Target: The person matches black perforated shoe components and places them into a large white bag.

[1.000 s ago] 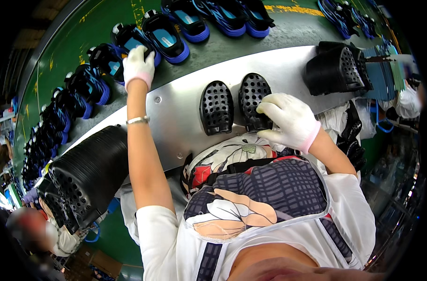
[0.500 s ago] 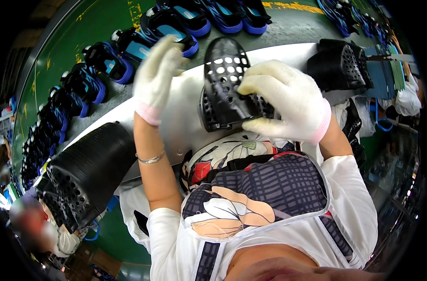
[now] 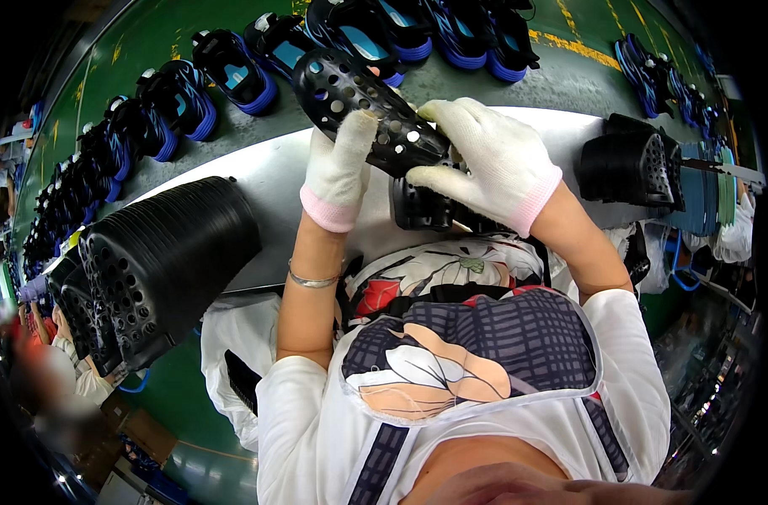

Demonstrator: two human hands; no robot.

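Note:
A black plastic shoe insert (image 3: 367, 109), toe-shaped and full of round holes, is raised at a tilt above the work surface. White knitted gloves with pink cuffs cover both hands. My left hand (image 3: 338, 168) is closed on the insert's left side, thumb across the front and most fingers hidden behind it. At its lower right end my right hand (image 3: 493, 160) grips it, thumb below and fingers above. Another black perforated piece (image 3: 422, 206) lies on the pale metal surface (image 3: 274, 189), under the raised insert and partly covered by my right hand.
A long nested stack of black inserts (image 3: 173, 261) stands at the left, and a shorter stack (image 3: 628, 164) at the right. Beyond the metal surface, black-and-blue shoes (image 3: 241, 76) line a green conveyor-like band (image 3: 274, 114). A blurred person (image 3: 56, 370) is at the far left.
My left hand, earlier raised apart, has come right and taken hold of the insert. The insert has risen and tilted left, uncovering more of the piece beneath. The whole view has shifted slightly.

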